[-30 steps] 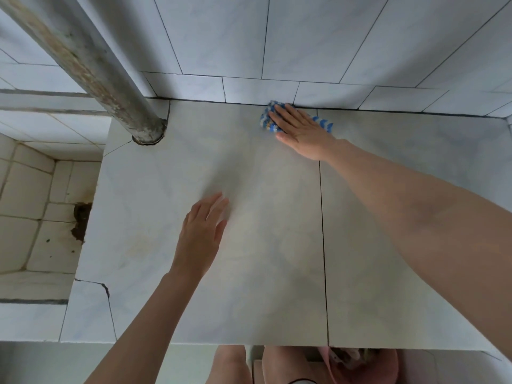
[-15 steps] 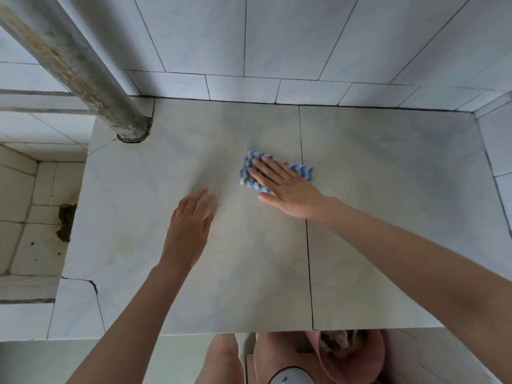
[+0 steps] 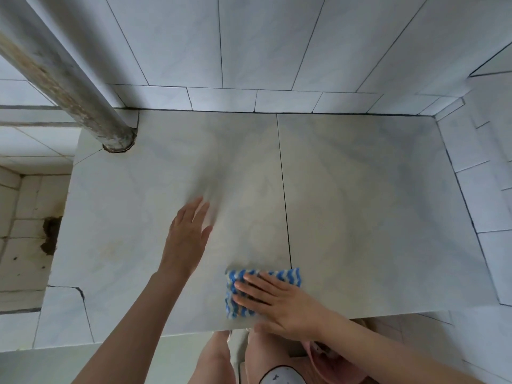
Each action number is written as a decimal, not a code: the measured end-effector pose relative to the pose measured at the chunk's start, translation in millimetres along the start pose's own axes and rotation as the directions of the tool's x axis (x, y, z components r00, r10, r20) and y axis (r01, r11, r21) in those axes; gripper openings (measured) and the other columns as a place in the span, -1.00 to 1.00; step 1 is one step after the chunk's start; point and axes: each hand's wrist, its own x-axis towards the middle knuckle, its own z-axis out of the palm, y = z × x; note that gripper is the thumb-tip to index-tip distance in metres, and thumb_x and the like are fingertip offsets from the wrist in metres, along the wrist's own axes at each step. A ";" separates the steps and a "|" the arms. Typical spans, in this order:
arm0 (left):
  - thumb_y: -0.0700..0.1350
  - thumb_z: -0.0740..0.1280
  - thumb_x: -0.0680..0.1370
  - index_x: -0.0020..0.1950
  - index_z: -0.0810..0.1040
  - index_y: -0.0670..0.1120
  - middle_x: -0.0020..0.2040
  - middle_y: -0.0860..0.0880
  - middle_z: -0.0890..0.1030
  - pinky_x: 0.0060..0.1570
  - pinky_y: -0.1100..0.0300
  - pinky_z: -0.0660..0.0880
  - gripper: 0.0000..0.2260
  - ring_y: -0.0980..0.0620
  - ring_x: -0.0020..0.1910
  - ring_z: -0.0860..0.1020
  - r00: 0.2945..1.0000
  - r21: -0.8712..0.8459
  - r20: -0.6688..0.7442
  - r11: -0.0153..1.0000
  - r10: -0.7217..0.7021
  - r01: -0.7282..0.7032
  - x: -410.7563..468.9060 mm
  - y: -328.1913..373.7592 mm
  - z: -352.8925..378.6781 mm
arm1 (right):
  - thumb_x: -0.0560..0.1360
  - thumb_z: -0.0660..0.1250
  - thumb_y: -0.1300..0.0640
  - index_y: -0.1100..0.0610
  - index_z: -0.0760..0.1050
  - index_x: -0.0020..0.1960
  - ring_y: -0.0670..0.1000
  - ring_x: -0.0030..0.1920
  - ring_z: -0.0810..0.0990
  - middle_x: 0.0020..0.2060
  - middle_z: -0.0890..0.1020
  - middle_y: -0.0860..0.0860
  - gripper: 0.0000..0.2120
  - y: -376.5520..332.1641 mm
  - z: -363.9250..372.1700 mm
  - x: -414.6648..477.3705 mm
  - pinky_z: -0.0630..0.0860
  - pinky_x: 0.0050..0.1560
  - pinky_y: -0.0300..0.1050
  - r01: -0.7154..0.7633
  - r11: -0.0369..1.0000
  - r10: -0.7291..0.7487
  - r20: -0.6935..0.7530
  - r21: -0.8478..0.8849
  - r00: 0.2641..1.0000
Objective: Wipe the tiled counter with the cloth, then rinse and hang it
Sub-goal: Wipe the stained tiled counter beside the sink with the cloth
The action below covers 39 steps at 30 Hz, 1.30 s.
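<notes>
Right grip: my right grip [image 3: 279, 303] lies flat on the cloth with its fingers straight. It presses down and is not curled round anything.
Cloth: the blue-and-white cloth [image 3: 277, 274] sits at the near edge of the worktop [image 3: 374, 217], spread flat, with its right part over the grout seam [image 3: 285, 203].
Change: a second ago the cloth was against the far edge, under the wall. Half a second ago it was mid-worktop, and now it is at the near edge. That is one straight pull towards me along the seam.
Meaning: I judge the middle strip wiped. The right tile and the left side look like they remain to be wiped, and rinsing and hanging are not yet begun.
Pink bucket: the pink bucket [image 3: 329, 356] stands below the near edge beside my legs, mostly hidden by my right forearm. I cannot tell what is in it.
Left grip: my left grip [image 3: 188, 236] lies open and flat on the left tile, holding nothing. It has kept its place, bracing me.
Recess: the tiled recess [image 3: 25, 245] lies lower, past the left edge, with a dark hole in its side. I cannot make out any contents.
Pipe: the stained pipe [image 3: 69, 79] meets the worktop at the far left corner.
</notes>
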 end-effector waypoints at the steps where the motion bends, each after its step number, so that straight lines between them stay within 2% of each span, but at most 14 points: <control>1: -0.20 0.37 0.47 0.34 0.40 -0.19 0.34 -0.17 0.42 0.23 -0.08 0.37 -0.56 -0.19 0.27 0.38 1.000 0.000 0.005 1.000 -0.002 0.002 0.0 2.0 0.5 | 0.61 -0.11 -0.20 0.02 -0.04 0.55 -0.03 0.53 -0.06 0.54 0.01 -0.05 -0.43 0.1 1.8 -5.4 -0.09 0.49 -0.04 0.013 1.000 -0.012 0.011 -0.020 1.000; 5: -0.21 0.38 0.47 0.33 0.41 -0.20 0.34 -0.18 0.42 0.23 -0.09 0.37 -0.56 -0.21 0.28 0.39 1.000 -0.001 0.014 1.000 -0.001 0.001 -0.6 9.6 0.2 | 0.63 -0.15 -0.18 -0.02 -0.01 0.54 -0.05 0.52 -0.02 0.53 0.04 -0.09 -0.47 9.7 2.8 -13.4 -0.03 0.48 -0.05 0.062 0.998 -0.061 0.038 -0.033 0.997; 7: -0.21 0.39 0.45 0.31 0.43 -0.20 0.33 -0.18 0.44 0.22 -0.09 0.38 -0.56 -0.21 0.26 0.40 1.000 0.012 0.018 1.000 0.000 0.000 -2.5 11.9 -0.1 | 0.63 -0.14 -0.15 -0.02 0.03 0.54 -0.05 0.52 0.00 0.53 0.07 -0.07 -0.49 23.9 -1.3 -10.0 -0.08 0.50 -0.07 0.056 0.997 -0.055 0.027 -0.050 0.998; 11: -0.22 0.39 0.45 0.31 0.43 -0.20 0.33 -0.17 0.43 0.20 -0.09 0.39 -0.56 -0.22 0.26 0.40 1.000 0.014 0.025 1.000 -0.007 0.006 -5.8 14.3 0.4 | 0.63 -0.16 -0.13 0.02 0.01 0.53 -0.05 0.52 -0.07 0.53 0.05 -0.02 -0.49 70.6 -22.7 3.1 -0.16 0.49 -0.08 -0.073 0.997 0.073 0.007 -0.028 0.997; 14: -0.21 0.39 0.45 0.32 0.42 -0.19 0.35 -0.16 0.42 0.20 -0.09 0.39 -0.56 -0.21 0.28 0.39 1.000 0.003 0.028 1.000 -0.015 0.015 -6.6 16.3 0.5 | 0.61 -0.27 -0.20 -0.01 -0.05 0.53 -0.10 0.51 -0.20 0.53 -0.02 -0.05 -0.45 110.8 -35.8 19.6 -0.16 0.48 -0.05 -0.174 0.985 0.175 -0.010 0.013 0.985; 16: -0.22 0.39 0.45 0.32 0.42 -0.20 0.34 -0.16 0.42 0.20 -0.09 0.40 -0.56 -0.20 0.27 0.39 1.000 0.006 0.026 1.000 -0.001 0.001 -5.8 17.3 0.8 | 0.58 -0.32 -0.24 0.03 -0.02 0.52 -0.15 0.49 -0.29 0.52 0.03 -0.01 -0.40 133.2 -43.3 34.0 -0.18 0.47 -0.07 -0.245 0.970 0.245 -0.040 0.010 0.969; 18: -0.22 0.39 0.45 0.32 0.42 -0.20 0.34 -0.16 0.43 0.19 -0.08 0.40 -0.56 -0.20 0.26 0.40 1.000 0.009 0.025 1.000 0.006 -0.006 -3.6 18.3 1.2 | 0.55 -0.38 -0.26 0.04 -0.01 0.51 -0.15 0.48 -0.28 0.52 0.05 0.00 -0.35 148.8 -53.4 47.2 -0.28 0.45 -0.15 -0.301 0.953 0.299 -0.096 -0.008 0.949; 20: -0.21 0.38 0.46 0.33 0.41 -0.19 0.34 -0.16 0.42 0.20 -0.07 0.39 -0.55 -0.20 0.27 0.40 1.000 0.003 0.025 1.000 0.001 -0.001 -1.0 19.4 2.4 | 0.50 -0.44 -0.28 0.00 -0.14 0.51 -0.11 0.47 -0.27 0.50 -0.11 -0.08 -0.33 161.7 -64.1 57.0 -0.43 0.39 -0.24 -0.332 0.943 0.326 -0.121 -0.033 0.937; 22: -0.21 0.38 0.46 0.33 0.41 -0.19 0.34 -0.16 0.42 0.21 -0.07 0.39 -0.56 -0.20 0.27 0.40 1.000 -0.002 0.025 1.000 0.001 -0.001 1.4 20.2 3.4 | 0.56 -0.34 -0.24 -0.01 -0.20 0.51 -0.09 0.48 -0.28 0.50 -0.20 -0.10 -0.41 173.0 -75.9 65.9 -0.47 0.36 -0.27 -0.364 0.931 0.360 -0.106 -0.017 0.927; 24: -0.21 0.38 0.46 0.33 0.41 -0.19 0.34 -0.16 0.43 0.20 -0.07 0.41 -0.56 -0.19 0.26 0.41 1.000 -0.001 0.018 1.000 0.007 -0.007 3.7 20.3 4.0 | 0.58 -0.23 -0.17 0.00 -0.19 0.53 -0.05 0.51 -0.26 0.52 -0.18 -0.07 -0.43 185.3 -85.5 76.5 -0.40 0.41 -0.20 -0.407 0.914 0.406 -0.098 0.010 0.909; 28: -0.20 0.36 0.48 0.33 0.40 -0.17 0.34 -0.13 0.42 0.21 -0.04 0.39 -0.58 -0.14 0.27 0.38 1.000 -0.010 0.007 1.000 0.006 -0.006 8.5 20.5 3.1 | 0.64 -0.14 -0.09 0.00 -0.20 0.53 -0.04 0.51 -0.26 0.53 -0.18 -0.05 -0.49 207.2 -98.4 92.9 -0.32 0.46 -0.13 -0.448 0.893 0.450 -0.090 0.040 0.888; 39: -0.19 0.35 0.49 0.34 0.40 -0.17 0.34 -0.12 0.42 0.21 -0.04 0.41 -0.58 -0.15 0.27 0.40 1.000 -0.006 0.007 1.000 0.004 -0.004 17.8 21.3 4.2 | 0.65 -0.19 -0.08 0.00 -0.25 0.53 -0.05 0.50 -0.30 0.52 -0.24 -0.04 -0.49 248.1 -129.0 121.2 -0.31 0.45 -0.13 -0.498 0.863 0.503 -0.062 0.085 0.862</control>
